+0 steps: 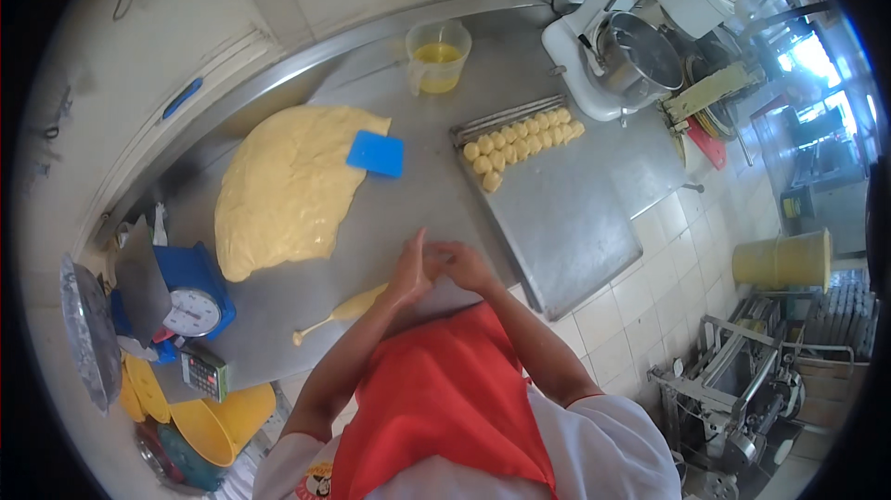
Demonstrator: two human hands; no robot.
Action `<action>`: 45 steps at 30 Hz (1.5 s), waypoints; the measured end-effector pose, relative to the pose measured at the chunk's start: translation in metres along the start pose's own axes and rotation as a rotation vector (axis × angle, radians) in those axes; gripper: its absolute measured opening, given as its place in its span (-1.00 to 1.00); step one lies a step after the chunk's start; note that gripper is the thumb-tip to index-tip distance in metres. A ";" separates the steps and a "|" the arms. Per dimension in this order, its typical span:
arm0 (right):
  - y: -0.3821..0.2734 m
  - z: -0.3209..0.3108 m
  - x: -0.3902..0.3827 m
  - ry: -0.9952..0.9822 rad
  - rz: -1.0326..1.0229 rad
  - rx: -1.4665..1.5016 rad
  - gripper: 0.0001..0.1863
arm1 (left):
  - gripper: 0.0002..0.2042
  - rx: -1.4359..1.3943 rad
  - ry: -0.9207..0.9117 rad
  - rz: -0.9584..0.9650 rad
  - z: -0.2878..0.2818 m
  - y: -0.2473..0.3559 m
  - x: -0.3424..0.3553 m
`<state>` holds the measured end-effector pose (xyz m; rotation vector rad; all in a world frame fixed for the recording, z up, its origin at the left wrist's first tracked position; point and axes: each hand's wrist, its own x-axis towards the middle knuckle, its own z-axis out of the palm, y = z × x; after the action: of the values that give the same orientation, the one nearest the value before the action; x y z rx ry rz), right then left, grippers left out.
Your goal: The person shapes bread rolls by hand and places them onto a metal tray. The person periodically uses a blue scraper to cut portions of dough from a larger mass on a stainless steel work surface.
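Observation:
My left hand (410, 274) and my right hand (467, 266) meet palm to palm over the steel table's near edge, fingers curved toward each other. Whatever lies between the palms is hidden, so I cannot make it out. A stretched piece of yellow dough (357, 304), thin toward its left end, lies beside my left forearm and partly under it. Farther left spreads a large slab of dough (288, 189), with a blue dough scraper (376, 154) at its right edge. On the right, a metal baking tray (566, 222) bears rows of small dough balls (522, 140) at its far end.
A jug of yellow liquid (438, 57) stands at the back, near a stand mixer (640, 55). To the left are a blue dial scale (195, 301), a calculator (203, 373) and yellow containers (223, 421). A metal machine (742, 389) stands on the tiled floor at right.

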<state>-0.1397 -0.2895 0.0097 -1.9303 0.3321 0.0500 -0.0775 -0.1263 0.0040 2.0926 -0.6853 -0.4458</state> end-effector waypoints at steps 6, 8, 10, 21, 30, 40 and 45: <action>-0.026 0.057 -0.025 0.180 0.136 -0.046 -0.76 | -0.69 0.040 -0.356 -0.125 -0.021 -0.004 -0.011; -0.033 0.067 -0.029 0.324 0.006 -0.278 -0.74 | -0.79 0.226 -0.409 -0.146 -0.017 0.000 -0.014; -0.039 0.073 -0.030 0.341 0.146 -0.344 -0.72 | -0.80 0.319 -0.345 -0.132 -0.010 0.003 -0.017; -0.025 -0.004 -0.048 -0.488 0.074 0.191 -0.67 | -0.65 0.168 -0.312 -0.495 -0.024 -0.010 0.029; 0.085 -0.125 0.060 0.708 0.174 -0.043 -0.72 | -0.52 0.150 -0.087 -0.128 0.087 0.087 0.043; 0.041 -0.101 0.037 0.457 -0.006 -0.239 -0.70 | -0.09 0.005 -0.067 -0.089 0.092 0.056 0.051; 0.022 -0.078 -0.018 0.018 0.295 0.152 -0.66 | -0.20 -0.166 -0.195 -0.004 0.071 0.058 0.039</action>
<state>-0.1718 -0.3646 0.0229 -1.7197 0.6141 0.1957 -0.1027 -0.2225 0.0097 1.9111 -0.7307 -0.6924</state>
